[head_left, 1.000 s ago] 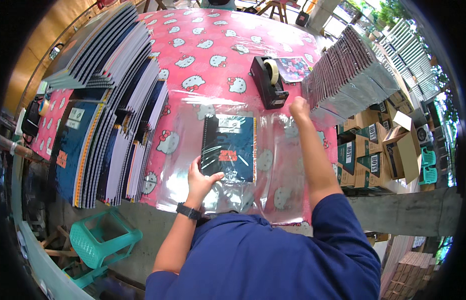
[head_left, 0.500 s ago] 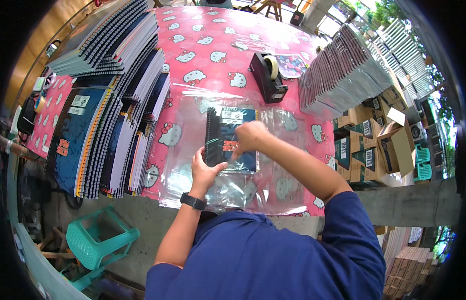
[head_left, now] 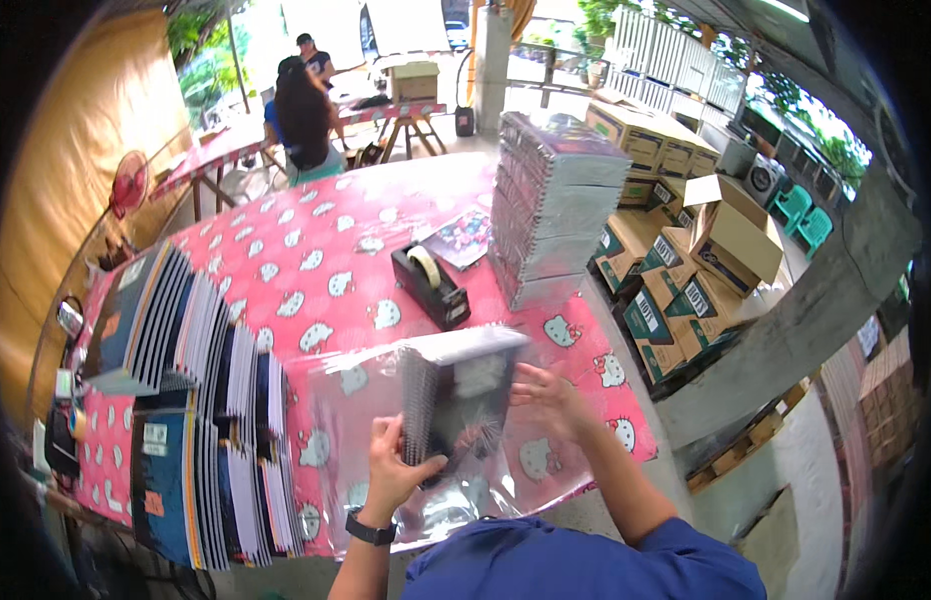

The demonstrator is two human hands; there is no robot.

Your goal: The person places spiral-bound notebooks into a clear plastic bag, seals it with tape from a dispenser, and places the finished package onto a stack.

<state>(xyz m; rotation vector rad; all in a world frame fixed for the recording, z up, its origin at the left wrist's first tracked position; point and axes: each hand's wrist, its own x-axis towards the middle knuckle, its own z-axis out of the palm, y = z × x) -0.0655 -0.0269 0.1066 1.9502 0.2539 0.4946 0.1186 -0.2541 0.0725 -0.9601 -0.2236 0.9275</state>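
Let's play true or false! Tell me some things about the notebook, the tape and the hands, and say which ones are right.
1. Both hands hold the spiral notebook. True: left hand and right hand grip it.
2. The tape dispenser is white. False: it is black.
3. The tablecloth is pink with cartoon cats. True.
4. The tall stack of notebooks stands on the person's left. False: it stands to the right.
5. Clear plastic sheet lies under the notebook. True.
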